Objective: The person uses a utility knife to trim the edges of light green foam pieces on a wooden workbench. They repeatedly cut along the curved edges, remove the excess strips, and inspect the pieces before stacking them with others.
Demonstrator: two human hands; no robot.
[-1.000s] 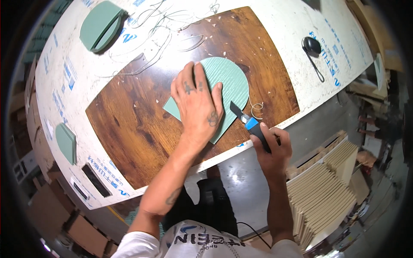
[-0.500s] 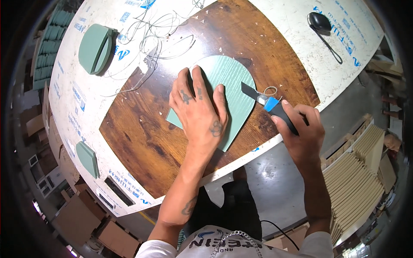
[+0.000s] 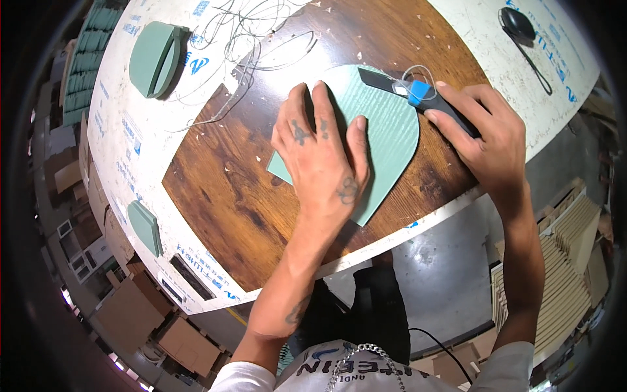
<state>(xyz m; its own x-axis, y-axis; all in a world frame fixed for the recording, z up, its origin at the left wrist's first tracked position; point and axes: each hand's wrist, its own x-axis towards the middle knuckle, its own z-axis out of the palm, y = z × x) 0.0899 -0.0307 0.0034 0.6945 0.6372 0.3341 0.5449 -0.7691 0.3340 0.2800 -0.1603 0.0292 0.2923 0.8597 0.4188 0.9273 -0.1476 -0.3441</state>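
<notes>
A pale green panel [image 3: 386, 147] with a rounded far end lies on a dark wood-grain board [image 3: 225, 189]. My left hand [image 3: 320, 147] presses down on the panel, fingers stretched out and thumb apart. In my right hand [image 3: 490, 127] is a utility knife [image 3: 452, 115] with a black handle, a blue collar and a wide dark blade. The blade reaches over the panel's far right edge; whether it touches cannot be made out. A thin pale curl of strand [image 3: 419, 68] loops around the knife's front.
Tangled thin strands [image 3: 245, 36] spread over the far left of the white tabletop [image 3: 121, 137]. Stacked green pieces [image 3: 149, 62] and smaller ones [image 3: 145, 227] lie on the left, near a black rectangular object [image 3: 193, 276]. A rounded black object with a strap [image 3: 517, 25] sits far right.
My right hand has moved the knife away from me along the panel's curved edge, toward its far end. The whole scene has shifted slightly right in view; my left hand stays on the panel.
</notes>
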